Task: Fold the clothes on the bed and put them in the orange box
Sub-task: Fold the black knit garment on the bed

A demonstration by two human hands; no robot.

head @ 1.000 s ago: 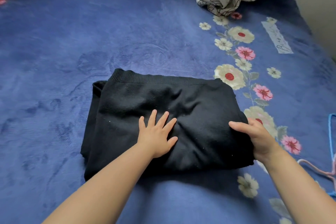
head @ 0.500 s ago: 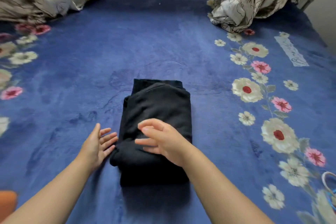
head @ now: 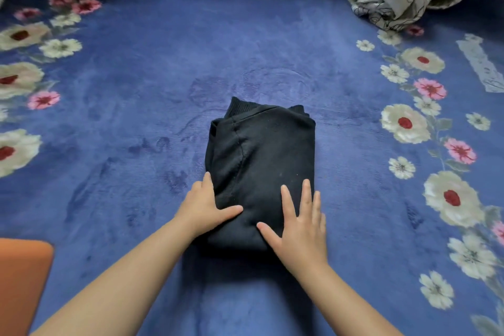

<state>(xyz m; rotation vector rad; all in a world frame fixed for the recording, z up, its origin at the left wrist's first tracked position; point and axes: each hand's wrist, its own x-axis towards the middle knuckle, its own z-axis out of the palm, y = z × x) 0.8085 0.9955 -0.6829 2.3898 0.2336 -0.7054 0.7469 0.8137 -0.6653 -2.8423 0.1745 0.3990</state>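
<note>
Blue bed [head: 136, 144]: flat hands [head: 203, 210] [head: 300, 229] press folded black garment [head: 261, 172] (orange box [head: 21, 281] nearby).

Both bare forearms reach forward from the bottom edge and converge toward the middle. The left hand [head: 203, 210] lies palm down, fingers straight and close together, thumb spread out to the right. The right hand [head: 298, 229] also lies flat, palm down, its fingers straight and slightly fanned, thumb angled to the left. Neither hand curls into a grip.
</note>
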